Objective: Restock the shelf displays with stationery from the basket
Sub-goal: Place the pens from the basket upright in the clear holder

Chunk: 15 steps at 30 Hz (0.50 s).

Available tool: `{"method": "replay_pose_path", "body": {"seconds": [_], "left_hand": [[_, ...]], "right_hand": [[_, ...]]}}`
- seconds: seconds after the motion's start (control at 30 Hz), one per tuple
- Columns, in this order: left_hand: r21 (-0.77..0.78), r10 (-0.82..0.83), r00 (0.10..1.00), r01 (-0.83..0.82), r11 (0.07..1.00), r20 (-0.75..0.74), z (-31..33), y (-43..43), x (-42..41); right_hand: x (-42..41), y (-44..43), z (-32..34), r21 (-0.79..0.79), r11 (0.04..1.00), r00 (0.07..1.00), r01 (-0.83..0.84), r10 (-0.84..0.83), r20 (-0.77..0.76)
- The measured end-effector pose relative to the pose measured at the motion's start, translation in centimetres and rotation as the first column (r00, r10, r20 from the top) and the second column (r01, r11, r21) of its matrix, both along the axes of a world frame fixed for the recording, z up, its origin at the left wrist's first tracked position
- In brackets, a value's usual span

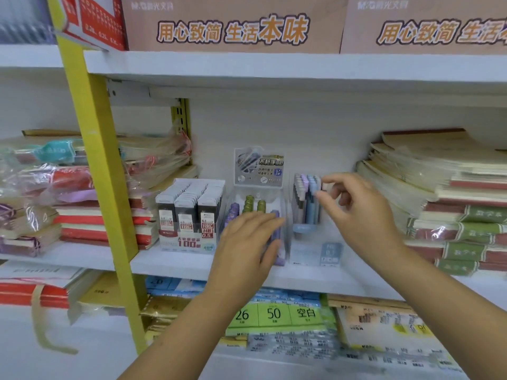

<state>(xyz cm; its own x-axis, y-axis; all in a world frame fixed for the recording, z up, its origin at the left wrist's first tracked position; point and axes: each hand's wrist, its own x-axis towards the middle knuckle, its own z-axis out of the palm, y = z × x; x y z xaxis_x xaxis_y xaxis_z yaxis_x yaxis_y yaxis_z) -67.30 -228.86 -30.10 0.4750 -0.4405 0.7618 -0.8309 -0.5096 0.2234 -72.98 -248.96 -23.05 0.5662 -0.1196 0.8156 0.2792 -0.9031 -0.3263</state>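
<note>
Now the left hand point(247, 242) lies flat, fingers straight, against the front of the clear display box point(258, 194) of green and purple tubes on the middle shelf point(170, 261), while the right hand point(365, 212) pinches a blue tube point(310, 209) between thumb and forefinger, upright in the neighbouring clear rack point(312, 253)

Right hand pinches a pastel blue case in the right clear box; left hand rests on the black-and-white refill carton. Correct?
In the head view the left hand rests on the middle clear plastic display box of green and purple items, not the black-and-white refill carton. The right hand does pinch the pastel blue case.
</note>
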Motion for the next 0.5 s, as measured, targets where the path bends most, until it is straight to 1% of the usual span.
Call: {"method": "replay_pose_path", "body": {"seconds": [0.07,0.1,0.13,0.17,0.23,0.3,0.33,0.4,0.47,0.5], "left_hand": [[-0.085,0.015,0.999,-0.012,0.996,0.033,-2.4,1.2,-1.5],[-0.079,0.024,0.999,-0.021,0.997,0.031,-4.0,1.9,-2.3],[-0.035,0.031,0.999,-0.03,0.999,0.027,-5.7,2.6,-3.0],[0.031,0.027,1.0,-0.027,0.999,0.016,-7.8,3.4,-3.5],[0.165,-0.003,0.999,0.012,0.986,-0.053,-12.6,4.9,-4.6],[0.266,0.009,0.973,0.054,0.962,-0.231,-17.9,6.6,-6.4],[0.315,0.036,0.939,0.078,0.946,-0.341,-20.8,7.4,-7.3],[0.388,0.116,0.822,0.135,0.912,-0.557,-26.8,9.0,-9.0],[0.418,0.197,0.657,0.197,0.887,-0.728,-32.3,10.5,-10.4],[0.417,0.232,0.56,0.228,0.88,-0.796,-34.8,11.2,-11.2]], "right_hand": [[-2.3,1.4,-2.3,0.127,0.98,0.984,-0.156,0.143,0.11],[-3.4,2.3,-3.9,0.165,0.962,0.972,-0.219,0.199,0.127],[-4.3,3.2,-5.9,0.201,0.943,0.963,-0.265,0.246,0.113],[-5.0,3.9,-8.1,0.249,0.921,0.954,-0.299,0.291,0.069],[-6.1,4.7,-13.7,0.36,0.882,0.929,-0.303,0.357,-0.092],[-7.1,5.2,-20.3,0.427,0.873,0.862,-0.234,0.39,-0.324],[-7.7,5.5,-23.8,0.448,0.876,0.801,-0.178,0.394,-0.451],[-9.2,6.5,-31.1,0.471,0.881,0.646,-0.055,0.391,-0.656],[-10.6,7.4,-37.6,0.477,0.876,0.466,0.08,0.39,-0.794],[-11.3,7.9,-40.5,0.446,0.884,0.367,0.136,0.374,-0.852]]}}
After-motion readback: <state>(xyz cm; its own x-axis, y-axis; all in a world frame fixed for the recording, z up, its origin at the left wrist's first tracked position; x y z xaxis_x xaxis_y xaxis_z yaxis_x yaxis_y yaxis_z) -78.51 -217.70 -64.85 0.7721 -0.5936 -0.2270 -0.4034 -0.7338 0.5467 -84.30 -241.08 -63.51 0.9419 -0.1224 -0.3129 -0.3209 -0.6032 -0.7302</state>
